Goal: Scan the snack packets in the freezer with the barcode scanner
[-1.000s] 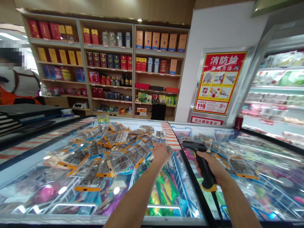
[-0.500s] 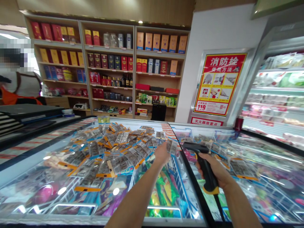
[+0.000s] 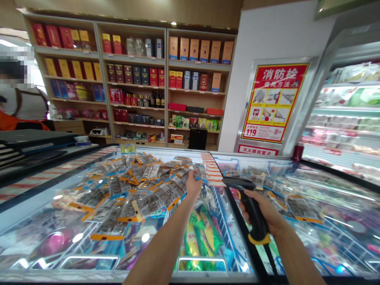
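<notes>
My left hand (image 3: 193,184) reaches forward over the glass freezer top. Its fingers are closed at the near edge of a small clear packet (image 3: 200,171) with dark contents. Just left of it spreads a large pile of similar packets (image 3: 151,202), with orange and blue edges. In my right hand (image 3: 268,211) is a black barcode scanner (image 3: 253,211) with a yellow band at its base, gripped by the handle. Its head points left, and its cable hangs down. Beyond the scanner, more such packets (image 3: 304,208) lie on the right side of the freezer top.
Under the glass, wire baskets (image 3: 221,213) hold green and yellow packages (image 3: 204,233). A black divider (image 3: 246,237) separates the freezer's sides. A person (image 3: 25,103) stands at the left behind a counter. Shelves of boxes (image 3: 136,75) line the back; a chiller (image 3: 344,118) stands right.
My left hand has moved left, away from the divider, and the packet it held is no longer in it. A packet now shows on the right pile. The scanner has shifted slightly left.
</notes>
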`<action>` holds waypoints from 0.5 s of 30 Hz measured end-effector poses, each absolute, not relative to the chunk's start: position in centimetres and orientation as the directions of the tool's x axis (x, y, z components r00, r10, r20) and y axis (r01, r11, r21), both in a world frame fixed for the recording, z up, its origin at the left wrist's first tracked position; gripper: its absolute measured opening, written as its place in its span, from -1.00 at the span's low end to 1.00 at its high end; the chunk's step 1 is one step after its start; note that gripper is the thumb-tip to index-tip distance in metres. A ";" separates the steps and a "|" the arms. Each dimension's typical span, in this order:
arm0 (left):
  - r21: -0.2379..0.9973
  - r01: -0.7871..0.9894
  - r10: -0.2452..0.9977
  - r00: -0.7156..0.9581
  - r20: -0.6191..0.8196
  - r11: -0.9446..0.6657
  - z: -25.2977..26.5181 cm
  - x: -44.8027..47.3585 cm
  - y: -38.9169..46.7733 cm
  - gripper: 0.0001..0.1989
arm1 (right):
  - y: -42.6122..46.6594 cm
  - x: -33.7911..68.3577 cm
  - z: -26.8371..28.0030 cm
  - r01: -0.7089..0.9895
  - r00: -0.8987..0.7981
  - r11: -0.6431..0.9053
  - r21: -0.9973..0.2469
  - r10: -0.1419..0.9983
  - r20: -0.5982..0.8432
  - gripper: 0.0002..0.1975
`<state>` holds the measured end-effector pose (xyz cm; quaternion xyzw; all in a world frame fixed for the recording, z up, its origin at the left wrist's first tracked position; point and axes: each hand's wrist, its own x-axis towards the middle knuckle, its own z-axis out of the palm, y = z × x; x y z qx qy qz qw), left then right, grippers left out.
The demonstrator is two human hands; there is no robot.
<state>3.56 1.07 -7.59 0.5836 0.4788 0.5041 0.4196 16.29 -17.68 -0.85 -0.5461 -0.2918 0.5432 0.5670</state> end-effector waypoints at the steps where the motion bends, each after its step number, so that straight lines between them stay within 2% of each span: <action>1: 0.968 0.139 0.978 0.036 0.204 -0.207 -7.5 3.5 1.1 -0.55 | -17.7 16.3 -0.8 -0.306 0.236 -0.185 -0.934 0.935 -0.263 -0.78; 8: 0.907 0.259 0.943 0.058 0.329 -0.333 -7.5 3.1 1.0 -0.55 | -17.8 16.7 -0.7 -0.331 0.220 -0.189 -0.925 0.937 -0.271 -0.73; 15: 0.869 0.273 0.911 0.101 0.400 -0.412 -7.5 2.8 0.8 -0.56 | -17.6 16.9 -0.9 -0.338 0.202 -0.173 -0.925 0.947 -0.250 -0.76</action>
